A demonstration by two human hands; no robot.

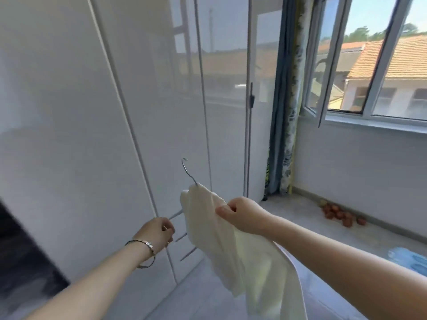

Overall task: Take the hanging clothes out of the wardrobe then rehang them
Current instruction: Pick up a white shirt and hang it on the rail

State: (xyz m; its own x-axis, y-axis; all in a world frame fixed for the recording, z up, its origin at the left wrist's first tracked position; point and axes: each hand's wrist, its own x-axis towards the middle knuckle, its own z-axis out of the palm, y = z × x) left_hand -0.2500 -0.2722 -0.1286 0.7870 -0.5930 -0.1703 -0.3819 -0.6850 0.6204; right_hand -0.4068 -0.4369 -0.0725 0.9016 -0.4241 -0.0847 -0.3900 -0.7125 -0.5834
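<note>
A cream-white garment (233, 248) hangs on a metal hanger whose hook (188, 172) points up in front of the glossy white wardrobe (92, 125). My right hand (240, 214) is shut on the garment's upper edge near the shoulder. My left hand (158, 233), with a bracelet on the wrist, is closed around the hanger's left arm, right in front of the wardrobe's door. All the wardrobe doors in view are shut. No other hanging clothes are visible.
Metal drawer handles (188, 252) sit low on the wardrobe. A blue patterned curtain (285, 116) hangs beside an open window (360, 65) at right. Small reddish fruits (342, 215) lie on the floor by the wall. A blue object (409, 259) lies at the right edge.
</note>
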